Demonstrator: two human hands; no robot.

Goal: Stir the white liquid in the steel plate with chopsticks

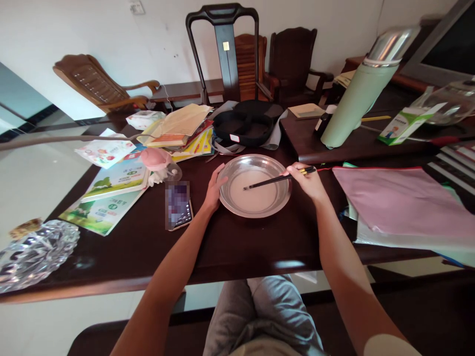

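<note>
A round metal bowl [256,211] with a pale, whitish layer [245,198] in it stands on the dark wooden table. My left hand [214,189] grips the bowl's left rim, thumb over the edge and fingers along the outside. In my right hand [306,180] is a pair of black chopsticks [269,181] with gold marks near the upper end. They slant down to the left over the bowl, and their tips are at the pale layer near its middle. Whether the tips touch it or dip in, I cannot tell.
Left of the bowl lie a phone [178,205], booklets [107,198] and a cut-glass dish [40,252]. Behind it are papers [185,123] and a black bag [243,126]. To the right are a pink folder [401,200], a green thermos [359,99] and a small box [404,126].
</note>
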